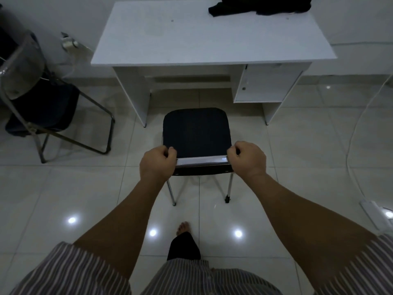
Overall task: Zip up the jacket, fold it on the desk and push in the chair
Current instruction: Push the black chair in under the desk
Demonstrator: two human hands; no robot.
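Note:
A chair (196,130) with a dark seat and metal legs stands on the tiled floor just in front of the white desk (191,39), its seat outside the desk's leg opening. My left hand (157,163) grips the left end of the chair's clear backrest top, and my right hand (246,159) grips the right end. The black jacket (261,6) lies bunched at the desk's far right corner, partly cut off by the frame's top edge.
A second folding chair (42,107) with a clear back stands at the left. The desk has a cabinet door (268,84) on its right side. A white cable (357,145) and power strip (374,211) lie on the floor at right. My bare foot (182,227) is behind the chair.

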